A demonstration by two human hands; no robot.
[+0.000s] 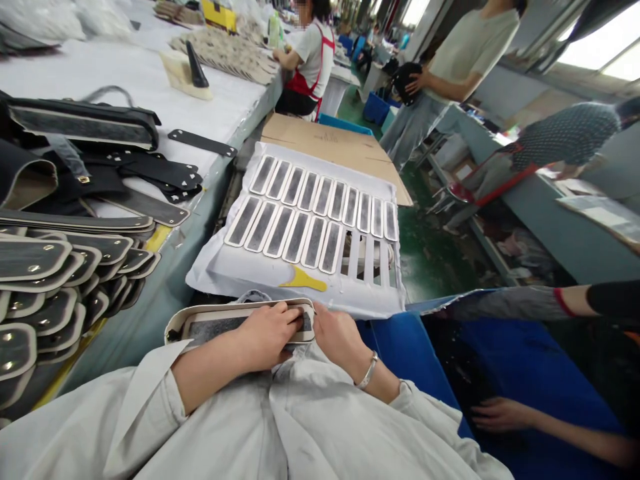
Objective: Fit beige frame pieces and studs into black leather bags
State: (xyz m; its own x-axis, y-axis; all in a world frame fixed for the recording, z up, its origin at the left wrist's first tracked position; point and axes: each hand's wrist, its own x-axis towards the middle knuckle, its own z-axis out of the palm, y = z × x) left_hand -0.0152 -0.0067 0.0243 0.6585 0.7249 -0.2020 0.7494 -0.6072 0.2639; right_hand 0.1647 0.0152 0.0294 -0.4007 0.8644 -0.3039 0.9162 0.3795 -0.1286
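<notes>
– Across the lap, under both hands: what is held?
– One long strip, cream-edged with a dark middle. Its long axis runs left to right, and most of it juts out leftward from the grip.
– And the hands?
– The left hand is clasped over the strip's right part, fingers curled on its far edge. The right hand touches the very end, just beside the left. Its fingertips are hidden, so I cannot tell whether it pinches.
– Beyond the grip?
– A white sheet, close ahead, bears small strips in two rows. I count ten in the far row and six in the near one, then about four bare slots. One yellow piece lies nearest the grip.
– Leftward?
– Dark studded pieces, overlapping, too many to count.
</notes>
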